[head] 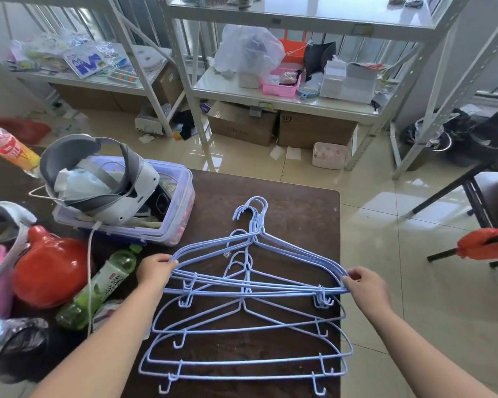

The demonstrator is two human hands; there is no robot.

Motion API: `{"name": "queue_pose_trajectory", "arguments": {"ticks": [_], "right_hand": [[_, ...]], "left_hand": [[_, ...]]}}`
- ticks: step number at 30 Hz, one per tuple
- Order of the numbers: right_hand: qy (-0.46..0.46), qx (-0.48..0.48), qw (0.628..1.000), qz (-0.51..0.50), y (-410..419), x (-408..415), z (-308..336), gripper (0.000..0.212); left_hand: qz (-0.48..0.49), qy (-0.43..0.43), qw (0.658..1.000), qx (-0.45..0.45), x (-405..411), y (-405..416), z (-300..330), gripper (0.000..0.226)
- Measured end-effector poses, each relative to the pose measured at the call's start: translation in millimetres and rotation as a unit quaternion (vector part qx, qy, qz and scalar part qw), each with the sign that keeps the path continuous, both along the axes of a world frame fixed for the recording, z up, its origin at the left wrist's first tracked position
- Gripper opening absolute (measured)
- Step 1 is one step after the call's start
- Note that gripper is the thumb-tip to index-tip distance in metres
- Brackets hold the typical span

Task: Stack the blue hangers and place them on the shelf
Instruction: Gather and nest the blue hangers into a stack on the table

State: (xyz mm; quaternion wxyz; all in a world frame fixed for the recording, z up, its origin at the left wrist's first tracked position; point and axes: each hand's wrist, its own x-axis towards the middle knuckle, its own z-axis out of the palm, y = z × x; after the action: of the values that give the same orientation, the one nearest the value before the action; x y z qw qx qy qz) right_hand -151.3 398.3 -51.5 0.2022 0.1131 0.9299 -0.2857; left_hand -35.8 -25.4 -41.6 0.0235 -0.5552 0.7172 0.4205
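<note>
Now both hands are holding a bunch of thin pale-blue wire hangers (259,271) over the dark worktop (299,202): left hand (155,270) clenching the 9 o'clock end, right hand (364,285) pinching the 3 o'clock end. More loose hangers (242,354) are lying beneath, reaching past the worktop's 3 o'clock edge, bare floor (414,311) lying beyond.

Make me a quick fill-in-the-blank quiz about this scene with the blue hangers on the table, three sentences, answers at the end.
1. The left hand and right hand grip opposite ends of a bunch of blue wire hangers, whose hooks point ____ from the person.
2. More loose blue hangers lie on the dark ____ table.
3. The white headset sits in a clear plastic ____.

Answers: away; brown; box
</note>
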Motion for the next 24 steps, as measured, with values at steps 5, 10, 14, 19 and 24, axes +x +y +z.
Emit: {"name": "queue_pose_trajectory", "arguments": {"ticks": [5, 10, 14, 19, 24], "right_hand": [[-0.007, 0.045, 0.999, 0.017, -2.1, -8.5, -6.1, 0.01], [-0.004, 0.088, 0.994, 0.063, -8.4, -20.7, -3.5, 0.017], [0.052, 0.067, 0.995, 0.056, -8.6, -20.7, 7.2, 0.025], [0.077, 0.045, 0.994, 0.057, -6.1, -3.0, 13.2, 0.026], [0.067, 0.04, 0.995, 0.056, -4.1, 8.2, 4.1, 0.026]], "left_hand": [[-0.105, -0.082, 0.987, -0.094, -3.7, -3.1, 7.1, 0.017], [-0.152, -0.088, 0.969, -0.175, -7.6, -0.4, 13.6, 0.024], [-0.147, -0.048, 0.969, -0.191, -2.0, -0.3, 16.4, 0.02], [-0.139, -0.019, 0.968, -0.21, 14.4, -1.2, 19.0, 0.01], [-0.141, -0.042, 0.969, -0.199, 23.5, -0.3, 10.2, 0.011]]}}
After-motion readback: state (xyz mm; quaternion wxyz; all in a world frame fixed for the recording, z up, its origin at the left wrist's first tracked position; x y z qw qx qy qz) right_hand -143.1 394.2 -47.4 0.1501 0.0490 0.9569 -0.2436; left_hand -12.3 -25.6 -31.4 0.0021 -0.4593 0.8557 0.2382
